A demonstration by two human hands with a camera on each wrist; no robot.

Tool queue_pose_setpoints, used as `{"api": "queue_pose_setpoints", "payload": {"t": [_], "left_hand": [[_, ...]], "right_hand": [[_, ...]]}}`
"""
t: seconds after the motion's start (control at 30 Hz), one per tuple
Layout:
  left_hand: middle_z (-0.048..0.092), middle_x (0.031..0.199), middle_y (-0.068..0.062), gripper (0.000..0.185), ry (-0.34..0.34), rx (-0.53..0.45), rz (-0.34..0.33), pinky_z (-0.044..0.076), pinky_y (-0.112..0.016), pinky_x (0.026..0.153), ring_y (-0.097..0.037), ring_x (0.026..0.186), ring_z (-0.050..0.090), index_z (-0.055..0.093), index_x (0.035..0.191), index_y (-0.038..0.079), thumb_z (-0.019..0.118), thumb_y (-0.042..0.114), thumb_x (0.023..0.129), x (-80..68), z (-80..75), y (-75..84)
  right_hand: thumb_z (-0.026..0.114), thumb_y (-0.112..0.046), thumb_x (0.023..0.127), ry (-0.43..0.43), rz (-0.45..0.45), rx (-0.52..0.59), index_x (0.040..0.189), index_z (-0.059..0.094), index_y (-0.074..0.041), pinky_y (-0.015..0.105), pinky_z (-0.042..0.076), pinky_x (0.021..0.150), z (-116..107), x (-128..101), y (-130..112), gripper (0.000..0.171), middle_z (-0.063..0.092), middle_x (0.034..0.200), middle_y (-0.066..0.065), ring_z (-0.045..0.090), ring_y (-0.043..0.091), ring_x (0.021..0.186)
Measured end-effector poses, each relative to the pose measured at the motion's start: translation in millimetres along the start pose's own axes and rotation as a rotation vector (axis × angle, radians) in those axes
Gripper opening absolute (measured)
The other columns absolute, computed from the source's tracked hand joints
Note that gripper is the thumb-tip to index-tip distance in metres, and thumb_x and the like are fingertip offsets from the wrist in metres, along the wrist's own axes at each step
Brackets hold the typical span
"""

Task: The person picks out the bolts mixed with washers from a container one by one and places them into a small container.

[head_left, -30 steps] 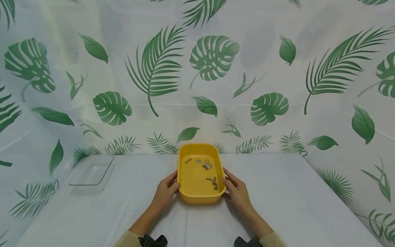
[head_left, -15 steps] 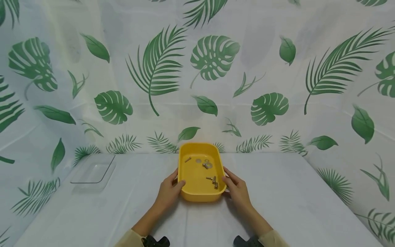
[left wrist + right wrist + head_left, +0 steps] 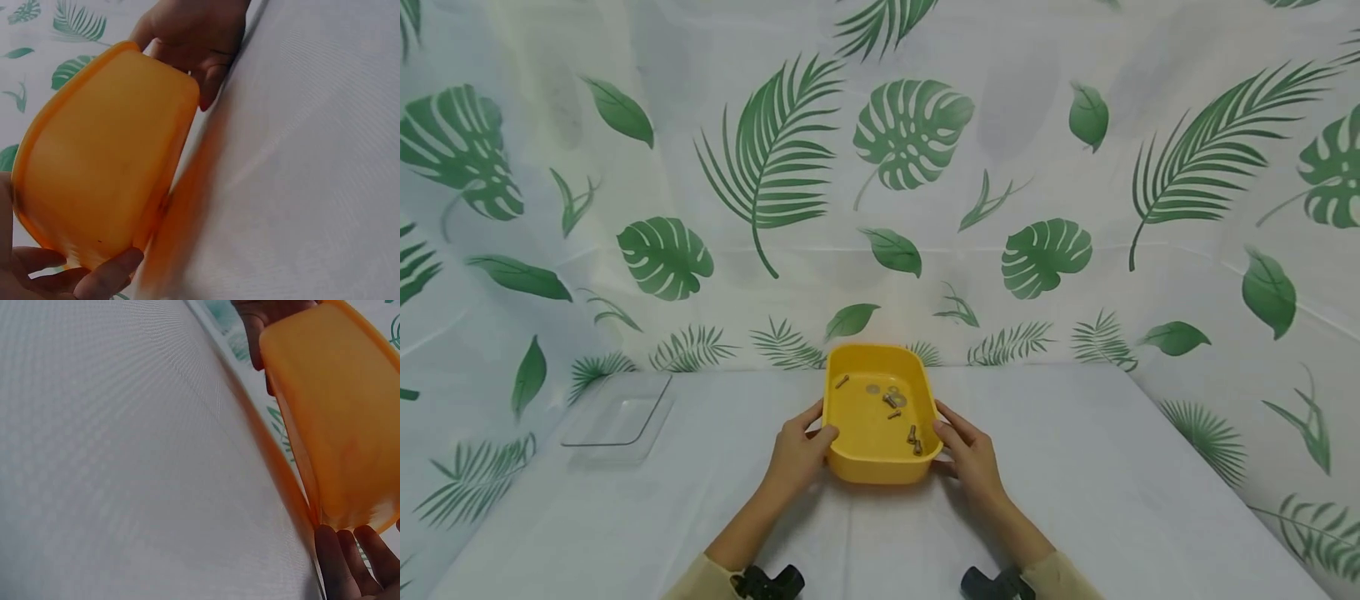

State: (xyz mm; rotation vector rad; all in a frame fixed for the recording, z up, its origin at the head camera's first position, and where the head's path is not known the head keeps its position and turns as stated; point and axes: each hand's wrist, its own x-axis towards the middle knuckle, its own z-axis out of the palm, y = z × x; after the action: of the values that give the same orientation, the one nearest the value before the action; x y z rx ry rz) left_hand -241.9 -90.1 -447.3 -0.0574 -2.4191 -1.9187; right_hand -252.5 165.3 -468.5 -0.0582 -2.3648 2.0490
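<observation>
A yellow plastic tray [image 3: 880, 468] sits in the middle of the white-clothed table, with both hands gripping its near corners. My left hand [image 3: 799, 452] holds the left side, thumb on the rim and fingers underneath. My right hand [image 3: 967, 454] holds the right side the same way. Inside lie several small screws [image 3: 913, 439] and washers [image 3: 892, 392]. The left wrist view shows the tray's underside [image 3: 106, 156] a little above the cloth, with my left fingers [image 3: 94, 281] under it. In the right wrist view the tray [image 3: 337, 412] is held by my right fingers [image 3: 350, 562].
A clear shallow tray [image 3: 621, 417] rests at the table's far left. A leaf-printed cloth [image 3: 910, 142] hangs close behind and at both sides. White tablecloth [image 3: 1112, 467] stretches to the right and in front of the tray.
Both thumbs have moved from the tray's sides onto its rim. The near end of the tray has come slightly off the cloth, and the screws inside have shifted a little.
</observation>
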Motion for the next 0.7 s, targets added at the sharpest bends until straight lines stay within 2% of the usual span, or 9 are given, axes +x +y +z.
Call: {"api": "queue_pose_setpoints", "payload": {"t": [0.17,0.37,0.47,0.57,0.7], "left_hand": [[0.054,0.149,-0.019,0.060,0.002,0.006,-0.019,0.063,-0.029,0.072,-0.030,0.113,0.071,0.042,0.153,0.006,0.055,0.015,0.095,1.7,-2.8,5.4],[0.053,0.151,-0.017,0.058,0.013,0.032,-0.037,0.063,-0.030,0.072,-0.027,0.112,0.071,0.045,0.152,0.007,0.056,0.017,0.096,0.9,-8.1,15.1],[0.052,0.151,-0.017,0.058,0.004,0.036,-0.057,0.063,-0.031,0.072,-0.029,0.112,0.071,0.045,0.152,0.008,0.058,0.020,0.097,-1.2,-10.9,22.9],[0.049,0.153,-0.018,0.059,-0.016,0.030,-0.073,0.064,-0.033,0.074,-0.031,0.114,0.070,0.044,0.153,0.007,0.059,0.023,0.098,-3.4,-12.9,29.7],[0.047,0.155,-0.018,0.059,-0.028,0.029,-0.085,0.065,-0.035,0.076,-0.030,0.114,0.070,0.044,0.153,0.007,0.058,0.023,0.098,-4.5,-15.3,34.2]], "right_hand": [[0.057,-0.041,0.102,-0.029,-0.011,0.008,0.149,0.052,-0.023,0.035,0.064,0.081,0.6,0.7,0.4,0.051,0.053,0.152,0.013,0.061,0.033,0.128],[0.053,-0.032,0.103,-0.113,-0.024,0.104,0.151,0.048,-0.021,0.037,0.063,0.087,-0.2,0.3,1.3,0.050,0.048,0.155,0.013,0.055,0.035,0.135],[0.051,-0.028,0.103,-0.134,-0.034,0.147,0.152,0.048,-0.018,0.036,0.063,0.085,-0.5,-0.7,0.8,0.050,0.048,0.155,0.014,0.055,0.035,0.136],[0.050,-0.026,0.104,-0.137,-0.044,0.193,0.151,0.048,-0.013,0.036,0.064,0.082,-0.7,-1.3,-0.3,0.049,0.047,0.156,0.014,0.056,0.031,0.136],[0.051,-0.024,0.103,-0.140,-0.048,0.218,0.150,0.048,-0.009,0.034,0.064,0.081,-1.0,-1.6,-0.6,0.049,0.046,0.157,0.015,0.062,0.017,0.128]]}}
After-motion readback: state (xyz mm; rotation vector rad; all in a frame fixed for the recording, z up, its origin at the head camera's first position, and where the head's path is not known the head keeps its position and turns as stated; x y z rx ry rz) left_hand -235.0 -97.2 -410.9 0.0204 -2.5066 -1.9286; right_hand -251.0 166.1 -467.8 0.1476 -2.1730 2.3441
